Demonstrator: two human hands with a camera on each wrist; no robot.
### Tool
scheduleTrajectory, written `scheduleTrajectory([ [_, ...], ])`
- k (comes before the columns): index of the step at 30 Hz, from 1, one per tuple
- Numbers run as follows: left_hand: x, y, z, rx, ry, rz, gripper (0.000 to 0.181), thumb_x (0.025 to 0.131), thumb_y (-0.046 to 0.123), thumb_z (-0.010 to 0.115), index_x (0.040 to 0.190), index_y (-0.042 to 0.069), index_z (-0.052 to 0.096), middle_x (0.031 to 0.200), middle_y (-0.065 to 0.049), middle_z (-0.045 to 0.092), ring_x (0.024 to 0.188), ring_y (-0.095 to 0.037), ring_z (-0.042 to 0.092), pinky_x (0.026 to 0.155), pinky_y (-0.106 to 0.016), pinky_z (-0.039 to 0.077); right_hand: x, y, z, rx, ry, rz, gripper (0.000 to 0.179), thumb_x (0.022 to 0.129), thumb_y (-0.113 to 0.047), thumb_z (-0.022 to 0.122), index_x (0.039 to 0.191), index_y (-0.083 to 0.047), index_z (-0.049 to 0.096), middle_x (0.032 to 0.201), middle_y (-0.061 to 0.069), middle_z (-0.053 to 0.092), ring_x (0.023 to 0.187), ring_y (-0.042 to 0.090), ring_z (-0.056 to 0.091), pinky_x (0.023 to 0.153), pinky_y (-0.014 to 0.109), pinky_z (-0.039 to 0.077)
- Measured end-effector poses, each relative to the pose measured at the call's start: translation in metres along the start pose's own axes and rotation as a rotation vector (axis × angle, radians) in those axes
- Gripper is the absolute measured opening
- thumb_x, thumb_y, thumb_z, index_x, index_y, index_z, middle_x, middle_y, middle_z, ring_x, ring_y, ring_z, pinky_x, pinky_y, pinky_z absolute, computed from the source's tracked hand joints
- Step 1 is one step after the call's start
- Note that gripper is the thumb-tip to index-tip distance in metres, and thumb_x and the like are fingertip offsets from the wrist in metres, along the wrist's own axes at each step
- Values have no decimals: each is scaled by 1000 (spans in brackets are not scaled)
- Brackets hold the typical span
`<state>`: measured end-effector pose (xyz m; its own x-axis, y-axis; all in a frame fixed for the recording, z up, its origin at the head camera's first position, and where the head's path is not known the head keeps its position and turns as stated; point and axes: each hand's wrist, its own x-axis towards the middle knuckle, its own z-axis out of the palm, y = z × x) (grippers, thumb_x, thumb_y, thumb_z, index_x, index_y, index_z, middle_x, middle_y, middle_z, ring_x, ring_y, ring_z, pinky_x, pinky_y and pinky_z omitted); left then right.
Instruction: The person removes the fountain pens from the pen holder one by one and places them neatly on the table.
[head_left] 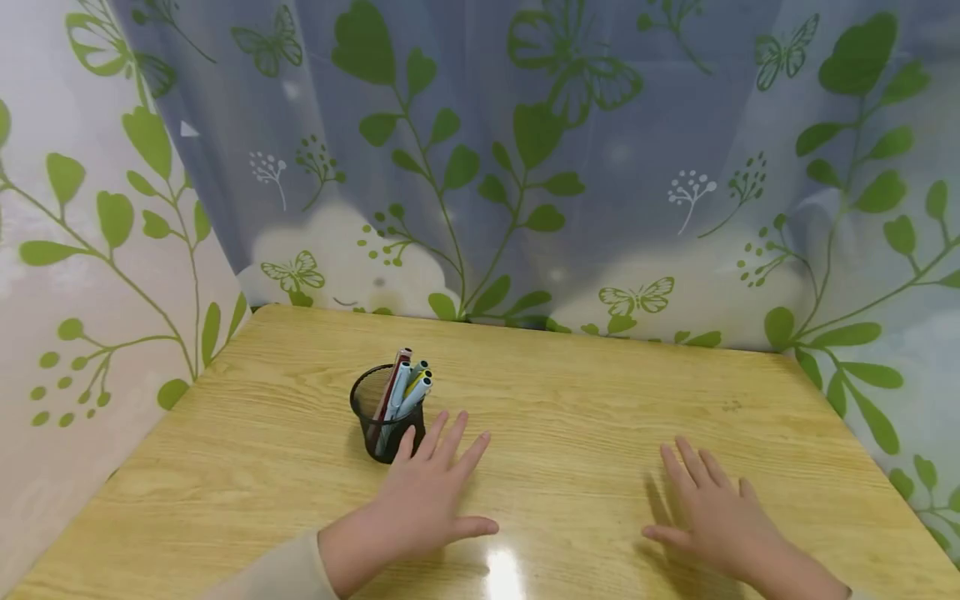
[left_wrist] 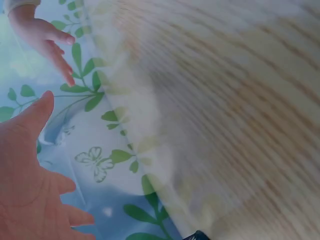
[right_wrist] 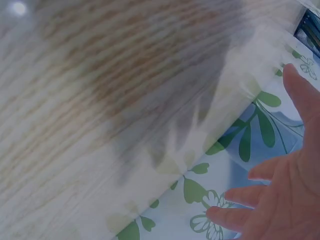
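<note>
A black mesh pen holder [head_left: 367,408] stands upright on the wooden table, left of centre in the head view. Several pens [head_left: 405,392] with pale blue, dark red and yellow barrels lean inside it. My left hand [head_left: 427,496], fingers spread and straight, is just in front and to the right of the holder, its fingertips overlapping the holder's lower edge; whether they touch cannot be told. Farther right, my right hand [head_left: 716,517] hovers with its fingers extended, a shadow beside it. Neither hand holds anything. In the right wrist view, part of the mesh holder [right_wrist: 309,32] shows at the top right.
The table [head_left: 570,400] has a light wood-grain top with a bright reflection near its front. Behind it and at both sides hang curtains [head_left: 480,208] printed with green leaves and butterflies, reaching down to the table's edges.
</note>
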<state>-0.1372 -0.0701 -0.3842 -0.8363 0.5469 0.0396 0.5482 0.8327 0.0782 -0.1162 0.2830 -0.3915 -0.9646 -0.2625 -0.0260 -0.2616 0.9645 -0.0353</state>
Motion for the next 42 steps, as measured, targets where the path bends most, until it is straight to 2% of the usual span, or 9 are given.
scheduleTrajectory([
  [7, -7, -2, -9, -1, 92, 21, 92, 78, 74, 48, 149, 21, 24, 154, -13, 13, 140, -34, 9, 102, -63, 17, 1, 2, -4, 22, 11, 4, 104, 75, -70, 55, 145, 0, 24, 146, 28, 24, 125, 53, 28, 79, 76, 27],
  [13, -11, -6, -19, 4, 119, 23, 91, 79, 76, 42, 149, 21, 23, 155, -11, 10, 140, -33, 4, 101, -63, 18, 1, 1, -4, 34, -3, 4, 105, 76, -70, 54, 146, 0, 22, 146, 28, 22, 126, 53, 27, 79, 76, 27],
  [17, -13, -11, -25, 8, 154, 8, 91, 79, 76, 42, 150, 22, 23, 155, -11, 10, 141, -31, 4, 102, -62, 19, 2, 0, -4, 32, 19, -1, 103, 76, -68, 56, 145, 0, 25, 147, 27, 22, 127, 51, 27, 80, 75, 27],
  [24, -19, -28, -30, 9, 286, 14, 89, 81, 69, 50, 149, 16, 26, 154, -13, 15, 140, -31, 13, 99, -62, 25, 5, -6, -7, 38, 65, -7, 99, 77, -64, 60, 145, 0, 27, 148, 25, 22, 130, 47, 26, 85, 74, 27],
  [30, -18, -49, -36, -35, 380, -21, 91, 81, 62, 59, 148, 13, 25, 153, -14, 15, 138, -35, 17, 99, -63, 24, 8, -10, -9, 70, 73, -20, 97, 78, -59, 63, 145, 0, 26, 147, 26, 23, 129, 47, 27, 86, 72, 28],
  [36, -11, -76, -33, -115, 410, -100, 89, 83, 60, 57, 149, 12, 21, 151, -19, 21, 137, -37, 19, 100, -62, 22, 13, -12, -8, 94, 114, -61, 95, 78, -56, 65, 144, 1, 27, 145, 26, 27, 127, 47, 31, 85, 70, 32],
  [39, -10, -87, -29, -175, 391, -139, 91, 84, 60, 56, 149, 9, 18, 150, -21, 19, 137, -39, 17, 101, -61, 22, 16, -14, -8, 132, 141, -96, 93, 79, -53, 67, 142, 3, 29, 143, 27, 31, 125, 46, 35, 86, 67, 34],
  [42, -7, -95, -27, -266, 350, -177, 95, 84, 58, 58, 150, 8, 11, 152, -22, 14, 137, -40, 14, 103, -59, 20, 20, -16, -9, 218, 155, -129, 89, 80, -48, 68, 141, 5, 31, 141, 29, 33, 122, 47, 39, 89, 62, 37],
])
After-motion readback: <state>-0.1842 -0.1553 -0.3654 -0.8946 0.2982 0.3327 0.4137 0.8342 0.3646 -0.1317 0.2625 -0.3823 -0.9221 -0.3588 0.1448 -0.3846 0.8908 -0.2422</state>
